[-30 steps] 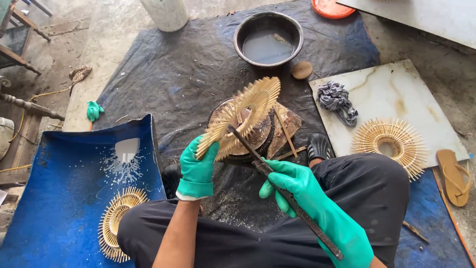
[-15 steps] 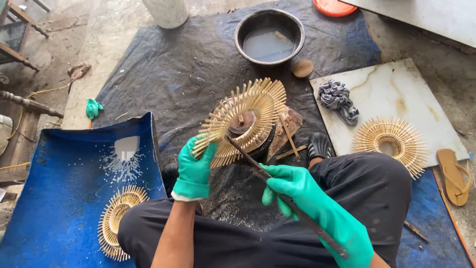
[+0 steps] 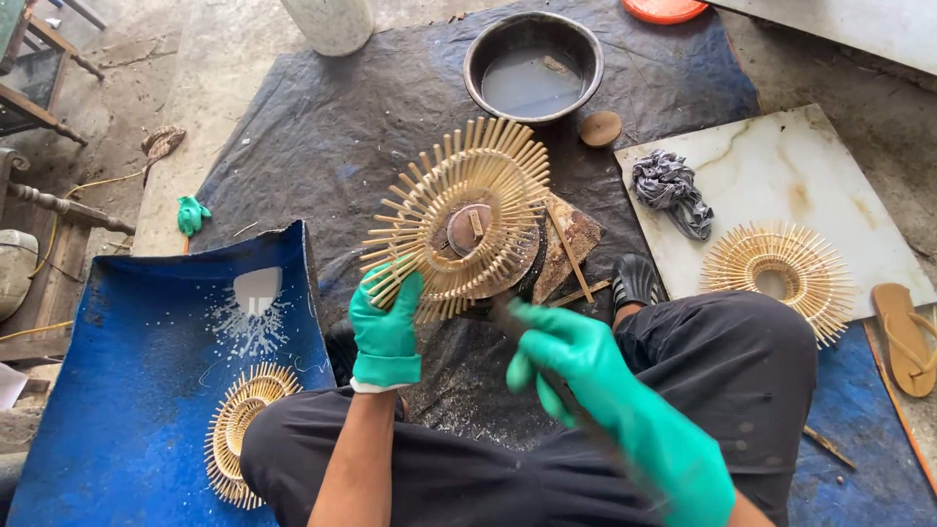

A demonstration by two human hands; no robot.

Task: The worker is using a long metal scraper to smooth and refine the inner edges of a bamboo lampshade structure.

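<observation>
My green-gloved left hand (image 3: 387, 330) pinching the round sunburst frame of pale bamboo sticks (image 3: 459, 217) at its lower edge, my right hand (image 3: 571, 361) fisted tight around a dark thin tool handle (image 3: 508, 317) (blurred), over the black tarp (image 3: 342, 127).

Both hands, left hand (image 3: 387, 327) & right hand (image 3: 576, 366), in smooth green rubber gloves w/ slight sheen. Sunburst frame (image 3: 459, 215) = pale bare wood sticks, matt, w/ dull brown rusty-looking metal hub. Tarp (image 3: 322, 127) is dark plastic sheet, wrinkled, dusty. Bowl (image 3: 533, 63) is dark metal, worn, holding murky water. Slab (image 3: 781, 185) looks like marble, smooth, cream w/ brown veins. Rag (image 3: 670, 190) is crumpled grey cloth. Blue panel (image 3: 127, 390): scuffed hard plastic, white splatter. Trousers (image 3: 742, 371) matt black cloth. Sandal (image 3: 906, 337) tan, matt rubber
</observation>
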